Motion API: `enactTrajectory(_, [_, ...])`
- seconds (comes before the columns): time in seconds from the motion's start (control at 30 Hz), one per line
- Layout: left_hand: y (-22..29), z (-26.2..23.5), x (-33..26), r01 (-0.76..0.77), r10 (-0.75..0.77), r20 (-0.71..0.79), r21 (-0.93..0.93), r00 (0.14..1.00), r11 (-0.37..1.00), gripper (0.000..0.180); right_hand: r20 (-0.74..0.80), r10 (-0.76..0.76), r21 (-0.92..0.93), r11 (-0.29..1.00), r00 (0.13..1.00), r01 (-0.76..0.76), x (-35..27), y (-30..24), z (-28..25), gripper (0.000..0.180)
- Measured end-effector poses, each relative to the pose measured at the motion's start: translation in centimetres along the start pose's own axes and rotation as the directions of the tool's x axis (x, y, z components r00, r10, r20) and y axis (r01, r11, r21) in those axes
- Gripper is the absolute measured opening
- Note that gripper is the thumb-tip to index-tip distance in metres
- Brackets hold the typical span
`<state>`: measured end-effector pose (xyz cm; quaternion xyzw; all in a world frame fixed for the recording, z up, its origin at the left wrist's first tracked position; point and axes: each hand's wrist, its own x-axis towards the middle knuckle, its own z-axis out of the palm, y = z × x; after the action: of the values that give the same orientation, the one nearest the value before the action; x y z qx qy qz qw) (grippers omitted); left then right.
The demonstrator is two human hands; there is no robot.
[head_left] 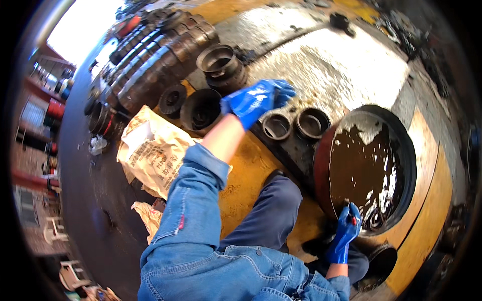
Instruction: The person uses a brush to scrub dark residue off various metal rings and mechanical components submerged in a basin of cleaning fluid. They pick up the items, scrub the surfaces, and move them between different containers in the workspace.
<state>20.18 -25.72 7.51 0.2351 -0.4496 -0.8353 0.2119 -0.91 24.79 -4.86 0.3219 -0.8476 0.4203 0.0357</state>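
My left hand [266, 98], in a blue rubber glove, reaches out over the near edge of a pale, glossy sheet. Its fingers are bent and pressed together; what they hold, if anything, is hidden. Just below it stand two small dark round cups [276, 126]. My right hand [346, 227], gloved the same way, is closed at the near rim of a large round tub [325, 170] of dark brown liquid [359, 168]. A small red and dark object [353, 219] shows between its fingers; its kind is unclear.
A dark metal pot [217, 59] and an open round container [200, 111] stand beyond my left forearm. Long rows of dark cylinders [155, 62] lie at the far left. A brown paper sack [155, 153] leans beside my left arm. Yellow boards [427, 200] flank the tub.
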Motion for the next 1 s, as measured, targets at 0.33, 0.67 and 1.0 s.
enactTrajectory(0.33, [0.8, -12.6, 0.3, 0.313, -0.276, -0.368, 0.043, 0.888, 0.949, 0.04, 0.091, 0.24, -0.061, 0.97, 0.966, -0.235, 0.8, -3.6, -1.4, 0.026])
enactTrajectory(0.67, [-5.1, -22.0, 7.2, -0.01, 0.189, -0.277, 0.54, 0.942, 0.842, 0.037, 0.179, 0.343, -0.097, 0.939, 0.922, -0.33, 0.6, -3.3, -1.8, 0.028])
enactTrajectory(1.0, [-9.6, -24.8, 11.9, 0.378, 0.416, -0.082, 0.602, 0.906, -0.704, 0.014, 0.244, 0.369, -0.173, 0.926, 0.897, -0.334, 0.8, -3.6, -2.2, 0.033])
